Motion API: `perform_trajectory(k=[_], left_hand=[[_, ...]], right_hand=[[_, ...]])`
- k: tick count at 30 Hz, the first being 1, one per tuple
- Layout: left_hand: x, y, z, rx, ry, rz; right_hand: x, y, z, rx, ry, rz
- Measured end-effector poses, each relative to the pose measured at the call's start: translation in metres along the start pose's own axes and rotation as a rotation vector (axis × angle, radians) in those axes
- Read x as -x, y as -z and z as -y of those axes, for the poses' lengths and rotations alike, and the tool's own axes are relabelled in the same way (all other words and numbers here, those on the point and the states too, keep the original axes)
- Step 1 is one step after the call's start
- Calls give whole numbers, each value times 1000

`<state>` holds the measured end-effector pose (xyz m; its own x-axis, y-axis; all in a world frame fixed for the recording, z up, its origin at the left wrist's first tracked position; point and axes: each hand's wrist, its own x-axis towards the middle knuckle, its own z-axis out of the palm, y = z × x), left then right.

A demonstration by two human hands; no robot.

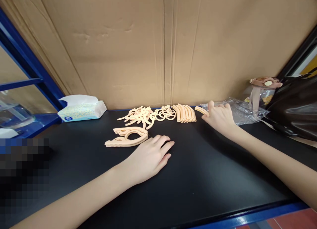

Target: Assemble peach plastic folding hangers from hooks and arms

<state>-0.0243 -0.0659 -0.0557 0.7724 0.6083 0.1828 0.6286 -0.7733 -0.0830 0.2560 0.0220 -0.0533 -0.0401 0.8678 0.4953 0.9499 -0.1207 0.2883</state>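
My left hand point(151, 156) lies flat on the black tabletop point(188, 176), fingers stretched out, just right of a small stack of peach plastic hanger pieces point(126, 137). My right hand point(220, 118) reaches to the back of the table, fingers curled on a single peach curved strip point(201, 110). Left of it sits a neat row of curved strips point(184, 113), then a cluster of ring-shaped hook pieces point(165, 113) and a loose heap of curved arms point(137, 116).
A tissue pack point(81, 107) lies at the back left beside a blue metal frame point(27, 60). Crinkled clear plastic bag point(244, 111), a lidded bottle point(264, 90) and a dark bag point(296, 106) sit at the right. Cardboard point(153, 47) forms the back wall.
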Motion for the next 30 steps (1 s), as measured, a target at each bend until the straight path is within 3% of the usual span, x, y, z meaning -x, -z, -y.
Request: perform_trajectory(k=[5,9,15,20,23,30], left_hand=[[-1,0,1,10,-4,-16],[-1,-1,1,6,-8,-27],[-1,1,0,10,52,-101],[-1,3,1,46,117,-299],[0,2,2,72,126,-292],[-1,-4,5,17,52,-223]], right_hand=[[1,16,2,-132,14,-189],[7,24,12,-333,114,-226],[29,34,33,-687,316,-111],[49,44,46,-802,548,-43],[56,47,50,-841,642,-36],[50,43,45,-794,591,-36]])
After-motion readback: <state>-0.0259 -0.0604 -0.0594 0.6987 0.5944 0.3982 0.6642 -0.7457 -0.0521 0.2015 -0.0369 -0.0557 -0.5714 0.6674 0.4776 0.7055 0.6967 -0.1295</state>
